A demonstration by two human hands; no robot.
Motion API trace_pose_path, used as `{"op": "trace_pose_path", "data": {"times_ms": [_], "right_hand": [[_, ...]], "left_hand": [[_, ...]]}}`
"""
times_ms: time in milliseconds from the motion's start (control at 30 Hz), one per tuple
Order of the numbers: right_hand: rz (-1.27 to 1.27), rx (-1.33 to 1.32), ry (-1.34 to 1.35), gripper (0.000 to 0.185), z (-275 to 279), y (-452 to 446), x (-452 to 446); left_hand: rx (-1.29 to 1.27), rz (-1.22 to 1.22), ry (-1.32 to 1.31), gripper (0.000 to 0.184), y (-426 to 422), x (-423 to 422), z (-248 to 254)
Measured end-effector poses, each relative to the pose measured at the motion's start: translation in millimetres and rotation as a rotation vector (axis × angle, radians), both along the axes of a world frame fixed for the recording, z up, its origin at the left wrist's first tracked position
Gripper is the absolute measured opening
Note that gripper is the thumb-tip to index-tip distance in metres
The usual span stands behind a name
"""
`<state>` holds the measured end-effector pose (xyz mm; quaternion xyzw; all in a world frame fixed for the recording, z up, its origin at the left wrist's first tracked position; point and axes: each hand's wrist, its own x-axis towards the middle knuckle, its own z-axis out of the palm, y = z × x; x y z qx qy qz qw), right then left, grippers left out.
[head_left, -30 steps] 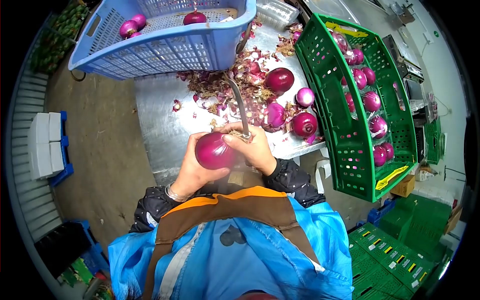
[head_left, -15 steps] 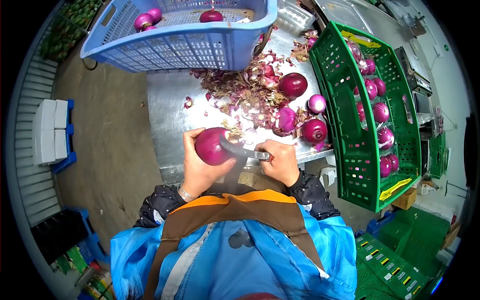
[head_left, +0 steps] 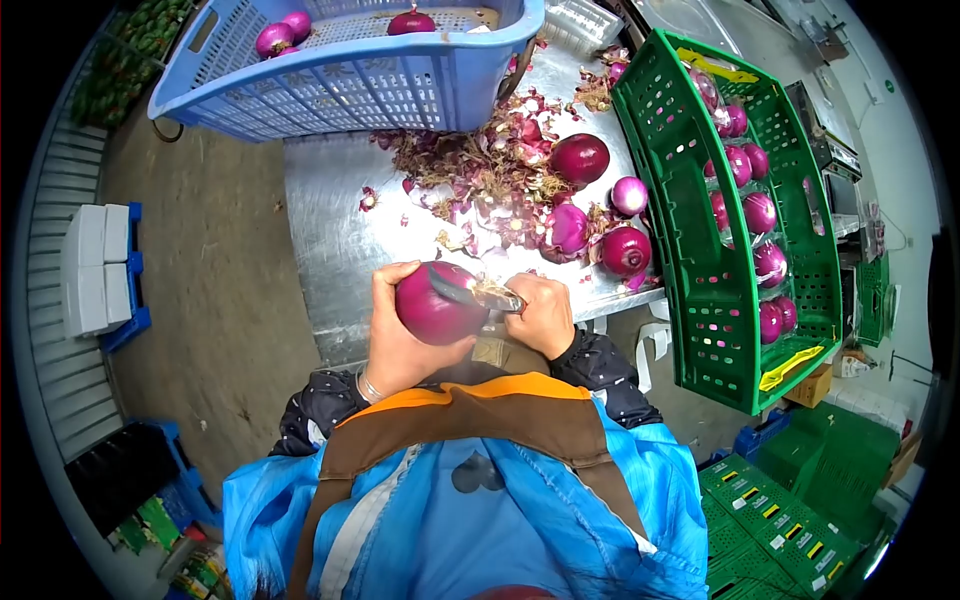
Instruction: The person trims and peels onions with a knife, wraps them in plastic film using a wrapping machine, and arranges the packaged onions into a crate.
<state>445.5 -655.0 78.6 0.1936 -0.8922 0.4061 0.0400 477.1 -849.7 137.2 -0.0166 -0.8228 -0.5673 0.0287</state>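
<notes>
My left hand [head_left: 398, 340] is wrapped round a large red onion [head_left: 438, 312], held up over the near edge of the metal table [head_left: 325, 225]. In my right hand [head_left: 541, 316] is a knife [head_left: 455, 287], its fingers closed on the handle. The dark blade lies across the upper side of the onion, close to the dry root end. Behind my hands, skins and root trimmings [head_left: 475, 175] are heaped on the table. Several red onions, among them a dark one [head_left: 580, 159] and a pale peeled one [head_left: 629, 196], sit to the right of the heap.
A blue plastic basket [head_left: 365, 85] with a few onions stands at the table's back. On the right, a tilted green crate [head_left: 690, 220] contains wrapped red onions [head_left: 760, 213]. White boxes [head_left: 85, 270] on a blue pallet are at far left; green crates [head_left: 765, 520] at lower right.
The knife blade has shifted up and across the onion. My right hand has moved slightly left, closer to the onion. The onion has moved a little to the right in my left hand.
</notes>
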Motion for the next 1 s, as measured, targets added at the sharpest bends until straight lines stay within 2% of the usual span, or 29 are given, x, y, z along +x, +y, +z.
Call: {"op": "trace_pose_path", "data": {"times_ms": [67,133,167,200,267,300,367,400,467,500,533,600,633,667,733,767,800,833,900,933,967,1000], "right_hand": [[-0.011,0.029,0.036,0.014,-8.2,4.0,0.8],[-0.392,-0.36,-0.576,0.012,-34.5,21.8,-5.6],[-0.36,-0.152,-0.409,0.012,-51.6,47.0,-1.2],[-0.347,-0.148,-0.341,0.012,-43.4,44.6,7.6],[-0.283,-0.21,-0.319,0.011,-32.7,32.3,15.8],[-0.245,-0.247,-0.333,0.01,-33.9,28.1,12.0],[-0.156,-0.269,-0.391,0.009,-39.2,19.9,-1.8],[-0.134,-0.308,-0.581,0.011,-44.0,13.9,-8.9],[-0.046,-0.116,-0.495,0.014,-45.5,-6.8,-19.7],[0.013,-0.149,-0.53,0.019,-46.6,-18.0,-24.0],[0.07,-0.182,-0.565,0.025,-48.6,-29.3,-26.8],[0.049,0.006,-0.521,0.038,-48.2,-40.5,-28.6],[0.07,-0.016,-0.444,0.047,-40.9,-37.1,-25.5],[0.083,-0.074,-0.232,0.048,-35.2,-29.4,-21.1],[0.026,-0.166,-0.243,0.048,-29.3,-5.8,-15.3],[-0.054,-0.202,-0.082,0.046,-27.6,14.1,-14.2],[-0.202,-0.256,-0.125,0.044,-18.8,33.2,-12.4],[-0.349,-0.126,0.041,0.044,-27.2,60.8,-16.7],[-0.553,0.213,0.135,0.052,-12.2,100.6,-21.9],[-0.594,0.348,0.075,0.062,-6.7,112.2,-21.0],[-0.551,0.391,0.053,0.066,-10.0,121.4,-23.5],[-0.509,0.433,0.032,0.071,-18.5,128.7,-26.8]], "left_hand": [[0.029,-0.031,-0.027,0.089,-1.3,1.4,-2.2],[0.058,0.025,0.166,0.088,-1.7,5.1,0.5],[0.148,-0.051,0.159,0.087,-13.1,6.3,0.8],[0.237,-0.103,0.162,0.087,-23.0,6.0,-1.3],[0.389,-0.111,-0.055,0.087,-26.8,6.5,-3.3],[0.594,-0.113,-0.225,0.087,-27.4,8.3,-6.7],[0.886,-0.173,-0.333,0.085,-24.2,4.8,-7.7],[1.002,-0.209,-0.419,0.083,-25.1,5.8,-6.5],[1.118,-0.201,-0.501,0.081,-24.8,6.1,-6.3],[1.176,-0.199,-0.544,0.079,-24.3,6.0,-6.4],[1.157,-0.164,-0.568,0.078,-25.2,6.5,-5.3],[1.13,-0.123,-0.631,0.075,-24.5,7.4,-2.9],[1.097,-0.08,-0.621,0.071,-25.1,8.3,-4.4],[1.074,-0.07,-0.63,0.066,-29.5,8.1,-6.2],[0.974,-0.04,-0.567,0.062,-33.4,5.7,-0.5],[0.952,-0.04,-0.529,0.061,-40.2,5.8,-8.6],[0.93,-0.032,-0.488,0.061,-46.9,6.7,-16.1],[1.012,-0.037,-0.525,0.06,-50.7,6.4,-13.8],[1.06,-0.083,-0.554,0.06,-57.5,5.0,-11.0],[1.073,-0.114,-0.566,0.06,-60.1,4.3,-10.9],[1.014,-0.111,-0.548,0.069,-60.1,5.0,-15.7],[1.051,-0.138,-0.577,0.07,-60.4,3.7,-18.8]]}}
